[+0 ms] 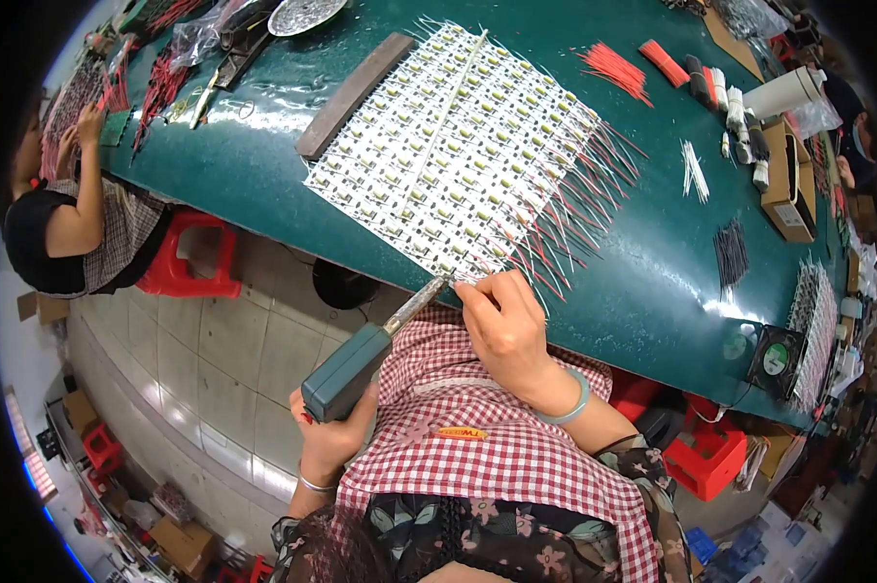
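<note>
Green table [263, 185] bears component sheet [458, 146]; tiled floor [215, 350] below.

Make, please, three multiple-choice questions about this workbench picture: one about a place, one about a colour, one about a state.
1. Where does the tip of the soldering iron point?
A. at the near edge of the white strip panel
B. at the cardboard box
C. at the red stool

2. What colour is the table top?
A. yellow
B. dark green
C. white

3. How is the left hand?
A. open and flat on the table
B. closed around the iron's handle
C. resting on the floor

Answers:
1 A: the metal tip meets the near edge of the strip panel, beside the right hand.
2 B: the bare surface around the panel is dark green.
3 B: the fingers wrap the grey-green handle.
</note>
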